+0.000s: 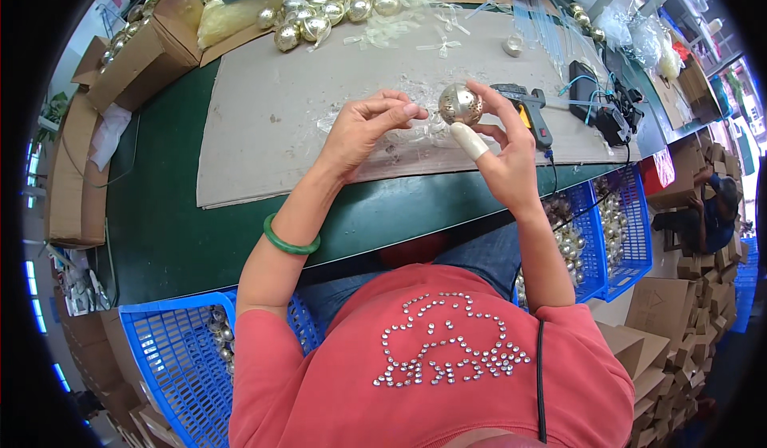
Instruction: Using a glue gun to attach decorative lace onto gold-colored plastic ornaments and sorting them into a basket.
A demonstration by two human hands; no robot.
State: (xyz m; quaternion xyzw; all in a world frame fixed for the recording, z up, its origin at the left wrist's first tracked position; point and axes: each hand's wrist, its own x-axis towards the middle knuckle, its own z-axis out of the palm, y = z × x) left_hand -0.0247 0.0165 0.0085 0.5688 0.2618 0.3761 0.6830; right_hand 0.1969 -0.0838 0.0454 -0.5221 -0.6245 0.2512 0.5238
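Gold ball (459, 105), round, is held by the right grip (513, 156); left of the ball, apart, the left grip (355, 132) curls, its hold unclear.

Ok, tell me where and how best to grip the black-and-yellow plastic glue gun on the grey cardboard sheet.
Take the glue gun by its dark handle, likely from the near right: the handle slants toward the dark green table's near edge, while the right hand, holding a shiny gold ball, crowds its left.
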